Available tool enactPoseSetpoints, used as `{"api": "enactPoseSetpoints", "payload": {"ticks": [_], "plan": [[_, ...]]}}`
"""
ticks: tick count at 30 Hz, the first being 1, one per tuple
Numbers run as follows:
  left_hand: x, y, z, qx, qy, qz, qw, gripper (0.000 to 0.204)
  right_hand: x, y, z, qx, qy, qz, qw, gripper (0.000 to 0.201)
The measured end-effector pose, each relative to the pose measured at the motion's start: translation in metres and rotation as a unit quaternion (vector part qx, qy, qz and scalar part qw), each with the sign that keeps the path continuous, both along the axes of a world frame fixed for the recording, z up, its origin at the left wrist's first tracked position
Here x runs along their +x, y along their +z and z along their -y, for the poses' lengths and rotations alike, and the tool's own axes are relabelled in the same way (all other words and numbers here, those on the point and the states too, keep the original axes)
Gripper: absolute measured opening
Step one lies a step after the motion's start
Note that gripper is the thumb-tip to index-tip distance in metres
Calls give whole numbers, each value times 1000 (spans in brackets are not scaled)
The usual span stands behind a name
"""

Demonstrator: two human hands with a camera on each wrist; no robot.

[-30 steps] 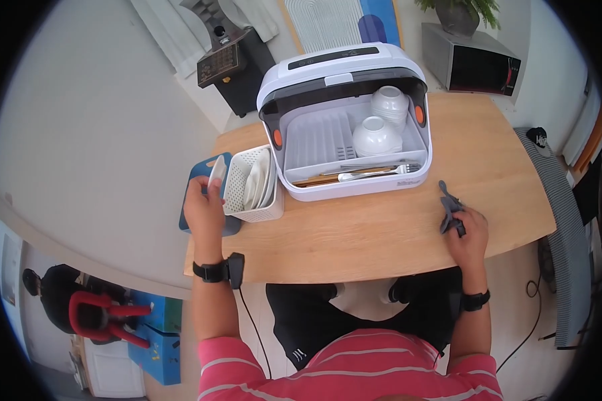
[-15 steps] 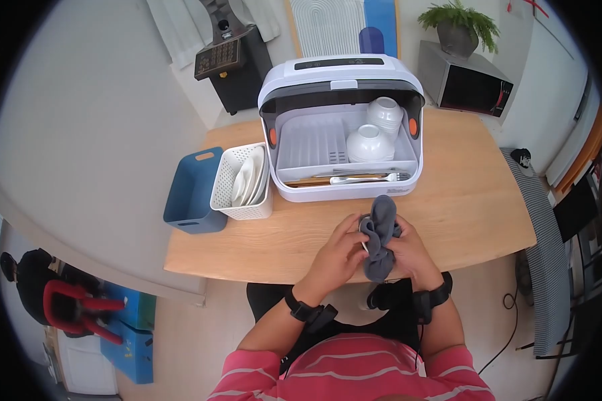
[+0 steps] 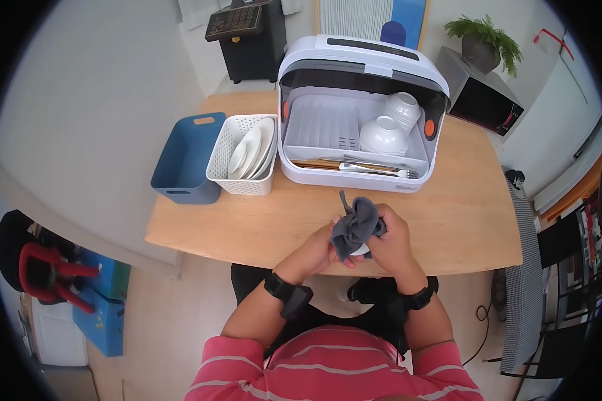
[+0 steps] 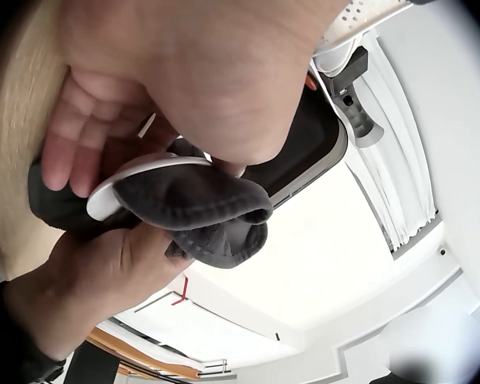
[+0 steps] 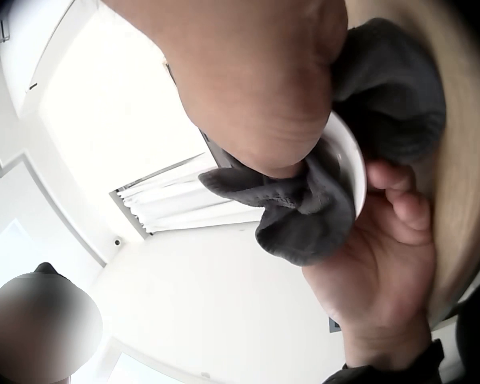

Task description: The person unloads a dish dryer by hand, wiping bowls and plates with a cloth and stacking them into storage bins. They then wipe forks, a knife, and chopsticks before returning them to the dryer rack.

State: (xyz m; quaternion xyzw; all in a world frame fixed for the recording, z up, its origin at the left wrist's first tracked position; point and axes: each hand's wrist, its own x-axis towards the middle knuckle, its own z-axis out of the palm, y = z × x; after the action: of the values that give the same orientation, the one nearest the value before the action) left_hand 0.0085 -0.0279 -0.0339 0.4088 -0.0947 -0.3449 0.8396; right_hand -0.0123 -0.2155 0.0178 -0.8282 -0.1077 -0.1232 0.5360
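Note:
In the head view, both hands are close together over the table's front edge. My left hand (image 3: 318,250) holds a small white plate (image 5: 352,164), its fingers behind the plate and curled near the rim. A dark grey cloth (image 3: 354,227) is bunched over the plate and covers much of it. My right hand (image 3: 391,240) grips the cloth against the plate from the other side. The left wrist view shows the plate's white rim between cloth and fingers, with loose folds of cloth hanging out past the hands.
A white perforated basket (image 3: 247,188) with several white plates (image 3: 251,150) stands beside a blue bin (image 3: 170,197) at the left. Behind the hands is a white dish cabinet (image 3: 354,179), lid raised, with white bowls (image 3: 383,136) and cutlery (image 3: 381,171) inside.
The left hand has brought the white plate from above the blue bin to the front middle. The right hand has carried the grey cloth from the right to meet it; the cloth now covers the plate.

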Motion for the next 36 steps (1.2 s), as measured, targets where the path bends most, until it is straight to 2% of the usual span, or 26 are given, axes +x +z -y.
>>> {"api": "enactPoseSetpoints", "payload": {"ticks": [1,2,3,4,6,9,13,16,20,25,27,28,30,31,33,35,36], "plan": [[0,-1,-2,-6,-27,-12,1000,69,4,0,0,-4,3,-2,1000,40],[2,-6,-4,-10,-25,-14,1000,69,8,-1,1,-60,31,78,995,42],[4,-14,-7,-59,-43,-14,997,73,11,-1,0,-113,60,156,979,44],[5,-20,-9,-108,-60,-13,992,78,12,0,-2,-116,62,154,979,44],[5,-14,-12,-112,-46,-41,992,79,9,11,-10,-194,100,170,961,42],[0,-1,-13,-93,0,-90,992,78,7,20,-9,-256,104,163,947,39],[-6,9,-9,-46,58,-107,991,72,4,25,-2,-248,114,121,954,37],[-2,0,-6,-92,29,-64,993,69,2,24,3,-253,110,103,956,33],[-1,-5,-4,-97,16,-16,995,66,-2,23,5,-277,69,114,952,31],[-5,-6,2,-16,70,52,996,61,-11,21,22,-316,0,111,942,33],[-7,-4,-4,-28,44,67,996,62,-12,13,46,-272,-100,118,950,35],[-7,-2,-6,-44,19,79,996,63,-14,9,60,-268,-105,120,950,35],[-8,0,-6,-21,28,86,996,68,-22,0,90,-243,-214,138,936,35],[-6,0,-5,-11,32,87,996,67,-28,-3,103,-237,-222,137,936,35],[3,13,-3,4,26,92,995,66,-40,-9,126,-231,-306,113,917,32],[24,34,2,131,85,182,971,44,-51,-17,141,-223,-323,109,913,32],[39,45,8,155,122,216,956,42,-56,-20,147,-221,-329,110,911,31]]}}
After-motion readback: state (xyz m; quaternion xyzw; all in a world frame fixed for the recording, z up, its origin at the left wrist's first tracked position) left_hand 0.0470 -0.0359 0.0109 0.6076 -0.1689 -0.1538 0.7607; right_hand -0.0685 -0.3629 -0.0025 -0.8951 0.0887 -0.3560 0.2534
